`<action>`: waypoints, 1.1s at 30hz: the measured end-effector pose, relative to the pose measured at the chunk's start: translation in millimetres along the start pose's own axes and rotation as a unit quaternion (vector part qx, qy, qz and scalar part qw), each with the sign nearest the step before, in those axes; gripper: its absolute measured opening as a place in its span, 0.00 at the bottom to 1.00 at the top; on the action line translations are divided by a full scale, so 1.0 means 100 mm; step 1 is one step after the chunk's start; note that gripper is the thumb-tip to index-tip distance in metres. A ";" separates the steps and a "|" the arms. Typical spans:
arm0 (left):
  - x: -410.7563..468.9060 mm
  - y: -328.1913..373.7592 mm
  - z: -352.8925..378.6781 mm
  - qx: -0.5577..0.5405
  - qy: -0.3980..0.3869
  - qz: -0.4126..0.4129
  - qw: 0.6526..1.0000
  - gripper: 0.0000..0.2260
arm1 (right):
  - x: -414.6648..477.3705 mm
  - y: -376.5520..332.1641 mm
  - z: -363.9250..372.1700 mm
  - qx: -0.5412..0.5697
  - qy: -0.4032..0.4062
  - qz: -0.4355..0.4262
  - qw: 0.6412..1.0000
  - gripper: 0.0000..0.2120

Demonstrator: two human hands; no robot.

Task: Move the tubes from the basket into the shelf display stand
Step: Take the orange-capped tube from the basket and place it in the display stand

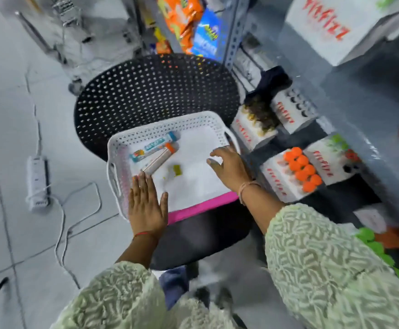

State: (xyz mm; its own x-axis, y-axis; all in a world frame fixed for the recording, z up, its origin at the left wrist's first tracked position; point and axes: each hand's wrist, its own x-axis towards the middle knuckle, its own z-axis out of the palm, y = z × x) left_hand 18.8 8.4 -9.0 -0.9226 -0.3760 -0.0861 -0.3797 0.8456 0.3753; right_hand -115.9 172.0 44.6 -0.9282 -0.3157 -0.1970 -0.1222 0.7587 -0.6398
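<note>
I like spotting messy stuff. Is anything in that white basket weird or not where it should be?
A small yellow scrap lies loose on the floor of the white perforated plastic basket, beside the two tubes: the blue-capped tube and the orange-capped tube. It is too blurred to identify. Both hands are empty.

Red slanted lettering marks the white display boxes on the shelf. On the large box [331, 27] at the top right it seems to read "fizfizz", though blur leaves this uncertain. The smaller display stands [286, 179] carry the same red word, too smeared to read. Print on the tubes [154, 148] in the basket is illegible.
</note>
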 end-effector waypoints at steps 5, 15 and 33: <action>-0.02 -0.37 0.16 0.030 0.029 -0.043 0.998 0.30 | 0.65 -0.35 0.75 0.165 -0.088 0.157 0.970 0.16; -0.02 -0.43 0.23 0.031 0.076 -0.030 0.996 0.30 | 1.08 -0.47 1.42 0.356 0.001 0.286 0.889 0.17; -0.10 2.04 -0.25 -0.154 0.009 0.248 0.956 0.30 | -1.47 0.26 -1.85 0.378 0.398 0.124 0.827 0.16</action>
State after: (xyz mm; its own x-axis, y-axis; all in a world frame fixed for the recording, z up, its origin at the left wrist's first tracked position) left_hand -48.1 175.2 91.2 -0.9818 0.0332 0.1872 0.1444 0.7706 0.6207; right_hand -47.8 343.2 194.2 -0.8663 0.4985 -0.0327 0.0818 0.0769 -0.9937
